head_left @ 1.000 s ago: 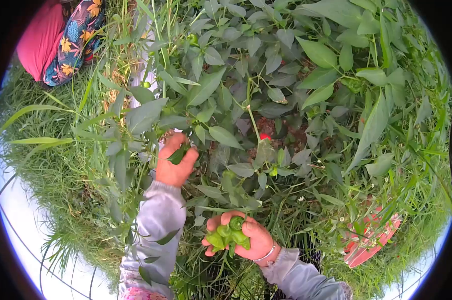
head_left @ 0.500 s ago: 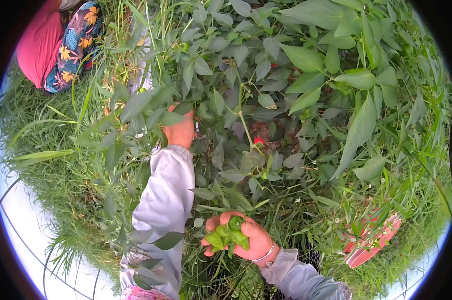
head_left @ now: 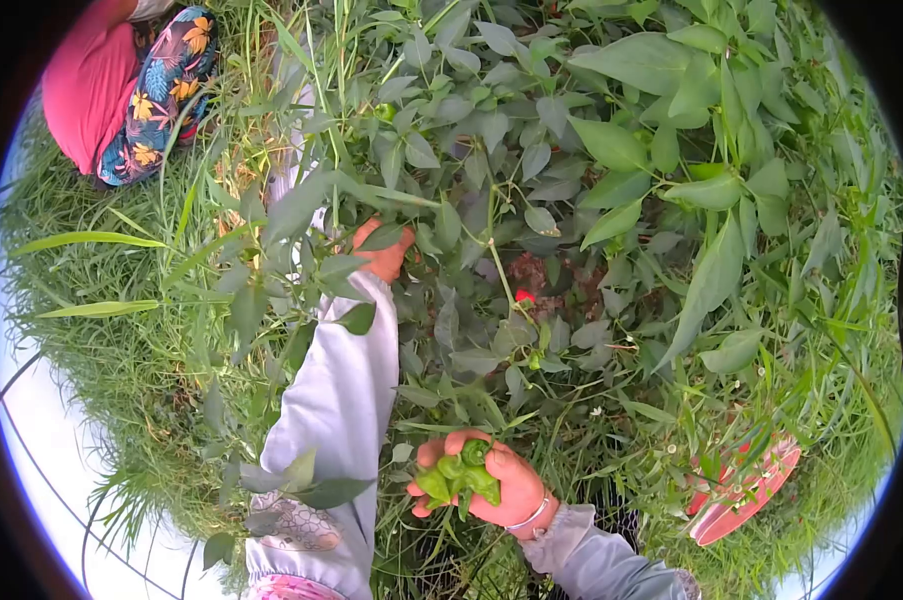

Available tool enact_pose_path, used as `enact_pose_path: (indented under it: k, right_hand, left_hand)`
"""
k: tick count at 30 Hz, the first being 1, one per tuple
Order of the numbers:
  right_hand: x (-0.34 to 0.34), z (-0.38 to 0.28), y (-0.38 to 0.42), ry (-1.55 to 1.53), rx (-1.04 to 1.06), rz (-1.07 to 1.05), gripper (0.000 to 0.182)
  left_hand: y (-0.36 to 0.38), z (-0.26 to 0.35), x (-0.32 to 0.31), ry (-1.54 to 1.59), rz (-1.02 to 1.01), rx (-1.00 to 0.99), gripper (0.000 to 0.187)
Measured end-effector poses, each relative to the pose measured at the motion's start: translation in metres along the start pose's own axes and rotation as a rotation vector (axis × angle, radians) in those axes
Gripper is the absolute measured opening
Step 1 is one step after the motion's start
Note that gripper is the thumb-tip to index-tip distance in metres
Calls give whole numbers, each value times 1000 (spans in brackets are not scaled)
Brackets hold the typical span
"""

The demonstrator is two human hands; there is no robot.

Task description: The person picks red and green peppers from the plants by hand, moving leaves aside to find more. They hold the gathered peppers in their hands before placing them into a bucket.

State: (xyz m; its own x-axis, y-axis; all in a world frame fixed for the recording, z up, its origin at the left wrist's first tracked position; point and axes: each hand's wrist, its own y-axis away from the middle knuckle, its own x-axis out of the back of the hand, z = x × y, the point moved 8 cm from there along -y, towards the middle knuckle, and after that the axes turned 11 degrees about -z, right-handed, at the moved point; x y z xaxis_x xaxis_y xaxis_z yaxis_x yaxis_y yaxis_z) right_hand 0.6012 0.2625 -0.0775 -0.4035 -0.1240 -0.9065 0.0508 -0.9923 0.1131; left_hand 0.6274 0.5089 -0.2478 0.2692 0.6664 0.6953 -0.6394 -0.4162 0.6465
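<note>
Several wrinkled green peppers are bunched in my right hand, its fingers curled round them, low in the middle of the view. A thin bangle circles that wrist. My left hand reaches in among the dark leaves of a pepper plant. Leaves cover its fingers, so I cannot make out whether it grips anything. Below and to the right of it, a small red pepper shows beside a thin green stem. A small green pepper hangs higher up in the foliage.
At the upper left is another person in pink, with a flowered dark cloth. A pink-red tub stands in the grass at lower right, partly behind stalks. Large leaves rise at upper right; tall grass grows on the left.
My left hand has shifted slightly right among the leaves, and its forearm has followed. My right hand keeps the green peppers in nearly the same place. The view has shifted a little.
</note>
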Motion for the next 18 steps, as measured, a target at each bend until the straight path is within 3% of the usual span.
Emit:
enact_pose_path:
  k: [2,6,7,10,11,14,15,18]
  right_hand:
    - [1,2,1,-2,0,-7,41]
    - [1,4,0,24,-12,2,41]
    - [1,5,-1,23,-15,-3,41]
    - [-1,4,-1,33,-19,-13,41]
    - [-1,4,-1,37,-19,-14,41]
    - [-1,5,-1,26,-20,-12,40]
    - [-2,4,0,31,-19,-10,40]
    - [-2,4,0,40,-18,-4,40]
  left_hand:
    - [2,8,-5,-428,200,-126,21]
    - [10,12,5,-401,267,-35,20]
    - [17,-3,15,139,375,104,19]
    - [13,2,16,69,134,90,22]
    - [22,0,21,212,58,274,24]
    - [35,7,30,269,102,136,24]
    - [38,3,27,447,127,82,20]
    - [57,4,39,947,220,158,15]
